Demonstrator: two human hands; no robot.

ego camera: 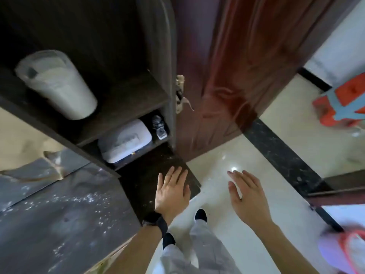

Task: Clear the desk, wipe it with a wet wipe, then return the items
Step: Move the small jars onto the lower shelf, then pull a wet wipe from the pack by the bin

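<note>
2 empty hands, left hand (172,191) and right hand (245,195); 1 desk (59,210).

Two bare hands show in the lower middle of the frame: the left hand (172,191) and the right hand (246,196), both spread flat and empty. One dark wristband (156,221) sits on the left wrist. Two dark shoes (200,215) appear at the bottom centre. One white wrapped roll (57,84) lies upper left, one white pack (125,143) sits mid-left, one small bottle (157,121) stands beside it, and one metal door handle (182,99) is at centre
</note>
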